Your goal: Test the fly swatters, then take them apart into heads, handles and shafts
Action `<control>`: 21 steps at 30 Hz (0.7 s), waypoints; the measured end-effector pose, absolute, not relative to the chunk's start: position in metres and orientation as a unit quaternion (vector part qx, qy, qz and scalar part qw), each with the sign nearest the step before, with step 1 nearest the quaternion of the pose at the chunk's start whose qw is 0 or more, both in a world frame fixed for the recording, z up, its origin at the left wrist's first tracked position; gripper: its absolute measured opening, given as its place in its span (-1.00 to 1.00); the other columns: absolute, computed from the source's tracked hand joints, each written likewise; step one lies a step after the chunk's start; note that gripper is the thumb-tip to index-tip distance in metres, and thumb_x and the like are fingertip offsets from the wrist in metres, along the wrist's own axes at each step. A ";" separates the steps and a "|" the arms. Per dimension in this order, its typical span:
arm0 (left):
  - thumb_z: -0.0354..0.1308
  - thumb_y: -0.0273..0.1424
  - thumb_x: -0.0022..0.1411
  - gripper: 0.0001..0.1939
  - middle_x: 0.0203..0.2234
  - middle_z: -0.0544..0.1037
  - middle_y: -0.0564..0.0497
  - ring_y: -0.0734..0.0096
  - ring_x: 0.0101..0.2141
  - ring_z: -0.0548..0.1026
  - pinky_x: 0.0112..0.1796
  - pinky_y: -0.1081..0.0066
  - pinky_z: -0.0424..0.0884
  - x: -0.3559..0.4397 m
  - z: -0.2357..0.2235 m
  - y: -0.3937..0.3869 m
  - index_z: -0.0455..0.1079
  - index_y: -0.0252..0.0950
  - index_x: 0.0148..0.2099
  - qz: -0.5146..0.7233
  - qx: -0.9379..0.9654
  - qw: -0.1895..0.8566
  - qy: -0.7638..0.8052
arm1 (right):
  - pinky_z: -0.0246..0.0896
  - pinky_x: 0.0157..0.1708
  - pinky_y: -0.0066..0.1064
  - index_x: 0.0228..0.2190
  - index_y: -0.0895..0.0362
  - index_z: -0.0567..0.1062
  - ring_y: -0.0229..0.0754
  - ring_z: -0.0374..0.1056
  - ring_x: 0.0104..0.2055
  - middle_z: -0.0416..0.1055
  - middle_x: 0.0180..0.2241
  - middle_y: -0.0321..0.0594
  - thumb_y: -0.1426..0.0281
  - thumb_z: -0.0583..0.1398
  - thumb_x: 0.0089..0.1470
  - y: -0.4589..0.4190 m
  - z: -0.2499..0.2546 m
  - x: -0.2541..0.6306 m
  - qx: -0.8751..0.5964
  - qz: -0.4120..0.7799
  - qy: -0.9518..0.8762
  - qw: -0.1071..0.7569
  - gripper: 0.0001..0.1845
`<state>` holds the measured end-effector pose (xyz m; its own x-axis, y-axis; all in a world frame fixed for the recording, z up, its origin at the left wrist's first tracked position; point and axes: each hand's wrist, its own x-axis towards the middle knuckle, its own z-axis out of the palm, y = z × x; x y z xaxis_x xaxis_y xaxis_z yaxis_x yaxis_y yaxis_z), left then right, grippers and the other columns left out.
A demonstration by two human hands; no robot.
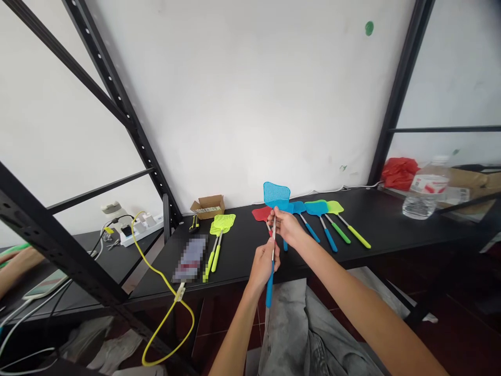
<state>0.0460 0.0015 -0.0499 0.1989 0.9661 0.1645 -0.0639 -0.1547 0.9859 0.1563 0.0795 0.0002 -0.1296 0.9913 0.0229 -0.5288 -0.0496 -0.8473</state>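
I hold a blue fly swatter (276, 195) upright above the front edge of a black table (391, 219). My left hand (265, 262) is closed round its metal rod just above the blue handle. My right hand (287, 224) pinches the rod right under the mesh head. On the table behind lie a red swatter (261, 213), several blue and green swatters (323, 214) fanned out to the right, and yellow-green swatters (221, 225) to the left.
A small open cardboard box (209, 206) stands near the wall. A blurred flat item (190, 258) and a yellow cable (156, 271) lie at the left. A water bottle (426, 188) and red bag (399, 172) are at the right. Another person's hand (18, 263) rests far left beside a phone (45, 284).
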 end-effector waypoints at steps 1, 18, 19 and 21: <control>-0.12 0.03 0.31 -0.45 -0.86 0.22 0.14 0.60 -0.76 0.09 -0.63 0.51 0.00 0.046 -0.049 0.000 0.23 -0.28 -0.53 0.487 0.586 0.518 0.389 | 0.18 -0.49 -0.45 -0.51 0.12 0.43 -0.25 0.37 -0.46 0.49 -0.47 -0.24 0.15 0.29 -0.01 0.083 0.005 0.161 -0.317 0.651 -0.363 0.586 -0.70; -0.05 -0.03 0.30 -0.56 -0.87 0.18 0.21 0.60 -0.81 0.01 -0.69 0.53 -0.04 0.041 -0.056 0.004 0.31 -0.29 -0.39 0.522 0.530 0.583 0.326 | 0.15 -0.50 -0.47 -0.45 0.13 0.51 -0.27 0.33 -0.48 0.47 -0.47 -0.22 0.04 0.27 -0.02 0.069 0.013 0.167 -0.320 0.604 -0.466 0.561 -0.62; -0.04 -0.02 0.30 -0.56 -0.88 0.15 0.22 0.62 -0.82 -0.02 -0.70 0.53 -0.05 0.041 -0.056 0.005 0.29 -0.28 -0.40 0.531 0.523 0.585 0.320 | 0.15 -0.50 -0.47 -0.45 0.13 0.52 -0.27 0.33 -0.47 0.48 -0.46 -0.20 0.03 0.26 -0.02 0.066 0.011 0.165 -0.321 0.601 -0.482 0.551 -0.61; -0.03 -0.01 0.30 -0.54 -0.89 0.13 0.22 0.63 -0.83 -0.03 -0.70 0.54 -0.05 0.042 -0.056 0.004 0.25 -0.27 -0.45 0.535 0.516 0.593 0.310 | 0.15 -0.48 -0.46 -0.46 0.14 0.52 -0.25 0.34 -0.45 0.49 -0.46 -0.18 0.02 0.27 -0.03 0.063 0.008 0.161 -0.331 0.590 -0.494 0.546 -0.59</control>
